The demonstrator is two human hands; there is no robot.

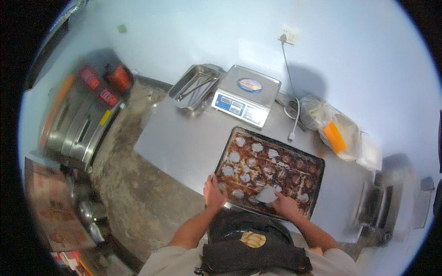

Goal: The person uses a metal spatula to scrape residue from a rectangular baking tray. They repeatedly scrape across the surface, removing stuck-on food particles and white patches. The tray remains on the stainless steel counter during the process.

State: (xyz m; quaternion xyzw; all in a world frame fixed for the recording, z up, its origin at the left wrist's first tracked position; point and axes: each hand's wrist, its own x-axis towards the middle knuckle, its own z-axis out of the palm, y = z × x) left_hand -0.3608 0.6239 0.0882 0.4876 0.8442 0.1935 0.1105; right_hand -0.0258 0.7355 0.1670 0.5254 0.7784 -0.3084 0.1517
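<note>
A dark baking tray (297,169) lies before me, its surface stained brown with rows of pale round patches. On its near left corner is my left hand (214,194), the fingers over the rim. My right hand (287,206) reaches over the near side of the tray, shut on a flat pale scraper (266,194). The scraper's edge rests against the tray's surface, towards the near middle. My right palm hides part of the near rim.
The tray stands on a metal table (172,138). Behind it are a digital scale (241,93), a steel pan (193,86) with tongs-like metal inside, a power cable (296,117) and plastic bags (342,134). A steel cabinet (81,127) and a cardboard box (55,203) stand left.
</note>
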